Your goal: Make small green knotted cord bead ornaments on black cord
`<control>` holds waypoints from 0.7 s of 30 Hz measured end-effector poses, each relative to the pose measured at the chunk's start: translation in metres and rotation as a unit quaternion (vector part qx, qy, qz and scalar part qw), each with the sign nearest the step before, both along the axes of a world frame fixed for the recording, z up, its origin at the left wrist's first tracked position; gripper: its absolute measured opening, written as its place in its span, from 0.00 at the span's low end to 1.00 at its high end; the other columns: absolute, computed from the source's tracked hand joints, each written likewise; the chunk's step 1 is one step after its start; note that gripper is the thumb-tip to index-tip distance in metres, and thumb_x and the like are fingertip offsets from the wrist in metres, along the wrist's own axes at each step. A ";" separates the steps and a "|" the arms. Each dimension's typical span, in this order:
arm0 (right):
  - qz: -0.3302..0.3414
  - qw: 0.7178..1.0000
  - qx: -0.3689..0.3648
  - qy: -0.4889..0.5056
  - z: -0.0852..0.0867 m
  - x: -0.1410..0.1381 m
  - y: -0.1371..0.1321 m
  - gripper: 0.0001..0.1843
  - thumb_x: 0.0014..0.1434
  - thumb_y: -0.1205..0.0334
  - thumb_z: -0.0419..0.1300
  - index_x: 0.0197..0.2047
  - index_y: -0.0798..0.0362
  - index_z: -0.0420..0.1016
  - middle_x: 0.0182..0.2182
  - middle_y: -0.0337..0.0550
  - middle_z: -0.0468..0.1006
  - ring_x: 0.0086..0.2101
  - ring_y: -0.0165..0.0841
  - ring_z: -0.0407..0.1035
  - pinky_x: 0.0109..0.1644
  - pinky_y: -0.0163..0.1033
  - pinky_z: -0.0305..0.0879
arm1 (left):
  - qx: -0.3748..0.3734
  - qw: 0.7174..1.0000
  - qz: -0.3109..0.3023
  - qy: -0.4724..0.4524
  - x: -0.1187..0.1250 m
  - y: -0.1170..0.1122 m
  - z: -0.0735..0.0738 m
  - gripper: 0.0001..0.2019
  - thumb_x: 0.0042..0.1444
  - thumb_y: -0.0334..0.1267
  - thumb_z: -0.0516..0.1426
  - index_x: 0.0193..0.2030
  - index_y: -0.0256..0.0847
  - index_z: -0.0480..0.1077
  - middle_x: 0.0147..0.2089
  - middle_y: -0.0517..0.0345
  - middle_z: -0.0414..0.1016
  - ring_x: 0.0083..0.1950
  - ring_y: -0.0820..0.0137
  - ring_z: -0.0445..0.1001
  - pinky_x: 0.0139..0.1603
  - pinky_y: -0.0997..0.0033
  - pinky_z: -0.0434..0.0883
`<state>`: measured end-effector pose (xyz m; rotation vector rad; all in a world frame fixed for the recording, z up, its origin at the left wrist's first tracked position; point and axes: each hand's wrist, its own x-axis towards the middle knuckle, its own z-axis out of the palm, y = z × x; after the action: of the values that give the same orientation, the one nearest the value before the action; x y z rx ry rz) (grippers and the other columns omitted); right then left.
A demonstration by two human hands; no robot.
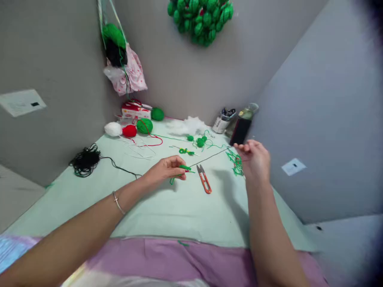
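My left hand [170, 168] is closed on a small green crocheted piece [184, 168], with a bit of red showing at its edge. A dark strand of yarn [211, 156] runs taut from that piece up to the right. Its far end is pinched in the fingers of my right hand [254, 157], raised over the table's right side; whether a needle is there too, I cannot tell. Orange thread snips [205, 180] lie between my hands. Beyond them are a small yellow and green crocheted piece [186, 151] and a green yarn bundle [201, 142].
Black yarn [86, 160] lies at the left. White [113, 129], red [129, 130] and green [145, 126] balls sit at the back left. White stuffing [191, 126], a pen cup [222, 122] and a dark phone-like slab [240, 131] stand behind. Green scraps [235, 162] lie right.
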<state>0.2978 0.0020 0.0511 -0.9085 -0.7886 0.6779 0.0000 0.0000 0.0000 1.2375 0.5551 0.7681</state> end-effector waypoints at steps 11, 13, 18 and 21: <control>0.278 0.861 -0.106 -0.411 -0.022 -0.103 -0.039 0.09 0.63 0.55 0.58 0.40 0.51 0.70 0.25 0.36 0.69 0.26 0.28 0.64 0.32 0.34 0.63 | 0.013 1.000 0.021 0.018 0.000 -0.002 0.002 0.10 0.59 0.43 0.61 0.42 0.41 0.68 0.34 0.62 0.72 0.32 0.76 0.72 0.39 0.73 0.69; 0.218 0.845 -0.053 -0.486 -0.026 -0.105 -0.041 0.07 0.66 0.58 0.55 0.40 0.51 0.71 0.28 0.38 0.70 0.28 0.29 0.64 0.33 0.35 0.62 | 0.007 1.000 0.024 0.012 0.000 -0.002 0.003 0.11 0.59 0.45 0.60 0.42 0.40 0.69 0.34 0.62 0.71 0.31 0.77 0.72 0.38 0.74 0.69; 0.058 0.742 0.092 -0.661 -0.029 -0.104 -0.041 0.08 0.68 0.65 0.51 0.42 0.51 0.71 0.30 0.43 0.70 0.31 0.32 0.65 0.34 0.36 0.59 | -0.052 0.998 0.012 -0.030 -0.001 -0.003 0.008 0.16 0.60 0.51 0.58 0.41 0.38 0.69 0.36 0.59 0.71 0.33 0.75 0.74 0.40 0.71 0.71; 0.064 0.729 0.083 -0.676 -0.029 -0.103 -0.040 0.08 0.68 0.65 0.50 0.47 0.52 0.68 0.33 0.44 0.72 0.34 0.33 0.67 0.36 0.36 0.62 | -0.064 0.997 0.038 -0.031 -0.001 -0.001 0.007 0.14 0.55 0.44 0.64 0.41 0.38 0.69 0.35 0.60 0.72 0.35 0.73 0.76 0.45 0.69 0.72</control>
<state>0.1949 -0.0384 0.0217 -1.1233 -2.1945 -0.0944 -0.0014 -0.0008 0.0069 1.0752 0.5946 0.8198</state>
